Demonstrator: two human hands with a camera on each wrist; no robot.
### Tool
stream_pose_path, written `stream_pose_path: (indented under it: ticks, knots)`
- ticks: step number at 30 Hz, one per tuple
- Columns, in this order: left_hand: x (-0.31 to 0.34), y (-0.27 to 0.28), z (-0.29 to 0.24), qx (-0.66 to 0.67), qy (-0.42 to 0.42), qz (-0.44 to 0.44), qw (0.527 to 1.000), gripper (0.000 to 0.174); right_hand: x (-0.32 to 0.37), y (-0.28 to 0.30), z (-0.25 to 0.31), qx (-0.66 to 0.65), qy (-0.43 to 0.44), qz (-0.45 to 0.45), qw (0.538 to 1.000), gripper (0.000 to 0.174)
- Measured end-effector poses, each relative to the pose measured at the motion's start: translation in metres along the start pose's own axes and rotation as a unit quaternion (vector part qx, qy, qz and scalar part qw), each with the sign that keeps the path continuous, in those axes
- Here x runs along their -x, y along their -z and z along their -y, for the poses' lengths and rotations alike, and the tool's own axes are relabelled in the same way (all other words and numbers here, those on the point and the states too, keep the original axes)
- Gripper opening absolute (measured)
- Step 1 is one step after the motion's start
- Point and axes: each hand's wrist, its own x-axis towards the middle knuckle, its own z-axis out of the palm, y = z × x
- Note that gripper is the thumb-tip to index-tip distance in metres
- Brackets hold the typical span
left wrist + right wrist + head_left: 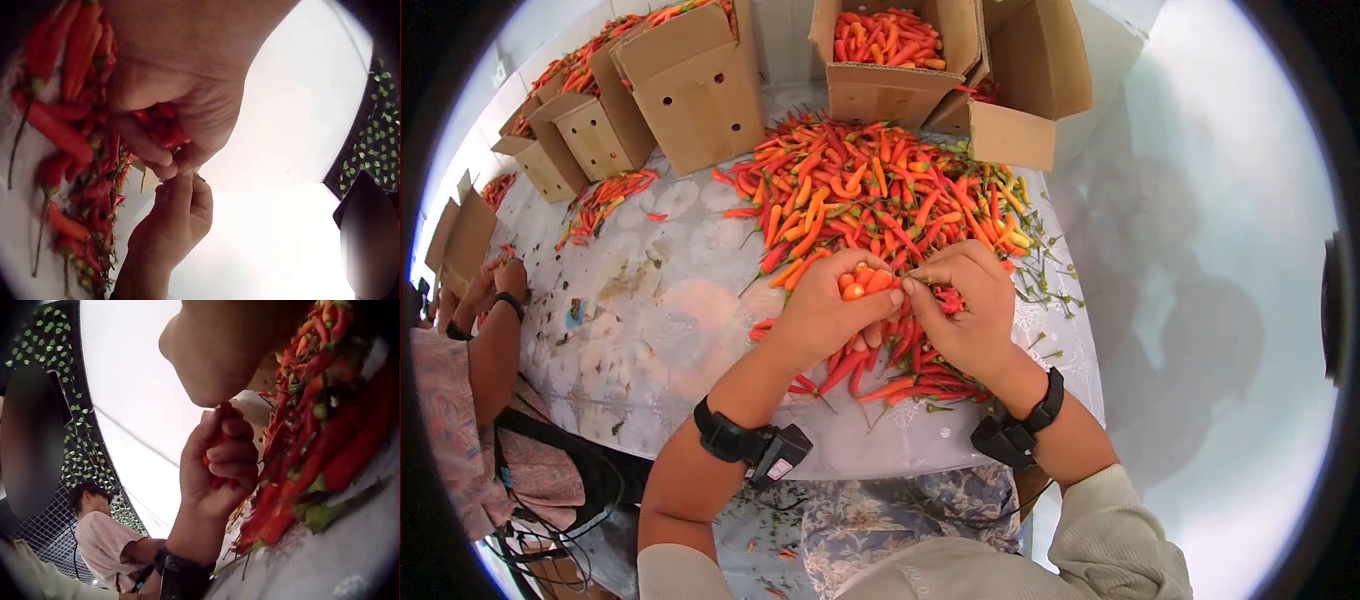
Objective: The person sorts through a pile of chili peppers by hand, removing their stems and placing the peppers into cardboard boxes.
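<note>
In the head view my left hand (pixel 825 310) is curled round several red-orange chilies (pixel 866 281), over the near side of a big chili pile (pixel 840 180). My right hand (pixel 970 305) meets it, thumb and forefinger pinching at the stem end of a chili. The left wrist view has the left hand (pixel 181 106) above, red chilies (pixel 164 128) in its palm, and the right hand (pixel 172 228) touching its fingertips. Seen from the right wrist, the left fist (pixel 219 462) holds chilies, one end poking up under the right hand (pixel 219 356).
Cardboard boxes (pixel 695 95) line the table's back, some with chilies, including one box (pixel 895 92) behind the pile. Loose green stems (pixel 1055 300) lie along the right edge. Another person's arm (pixel 495 340) is at the left, near a small box (pixel 465 240).
</note>
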Motion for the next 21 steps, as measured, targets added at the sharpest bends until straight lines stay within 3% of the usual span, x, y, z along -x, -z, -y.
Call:
stream_pose_path:
  ticks: [3, 6, 9, 12, 16, 21]
  knots:
    - [0.000, 0.003, -0.001, 0.033, 0.005, -0.010, 0.999, 0.021, -0.005, 0.007, -0.006, 0.081, 0.040, -0.076, 0.993, 0.014]
    - [-0.001, 0.009, -0.003, 0.072, -0.019, -0.036, 0.997, 0.021, -0.010, 0.021, -0.016, 0.098, -0.082, -0.159, 0.979, 0.016]
    - [-0.002, 0.014, -0.004, 0.121, -0.042, -0.065, 0.990, 0.021, -0.009, 0.023, -0.035, 0.123, -0.108, -0.167, 0.972, 0.021]
    - [-0.004, 0.018, -0.005, 0.149, -0.007, -0.080, 0.986, 0.020, -0.006, 0.019, -0.041, 0.188, -0.083, 0.009, 0.979, 0.032]
    - [-0.003, 0.015, -0.004, 0.149, 0.002, -0.080, 0.986, 0.018, -0.010, 0.003, -0.032, 0.261, 0.016, 0.094, 0.961, 0.045]
    - [-0.003, 0.010, -0.001, 0.136, 0.020, -0.057, 0.989, 0.018, -0.005, -0.004, -0.036, 0.281, -0.022, 0.132, 0.950, 0.036]
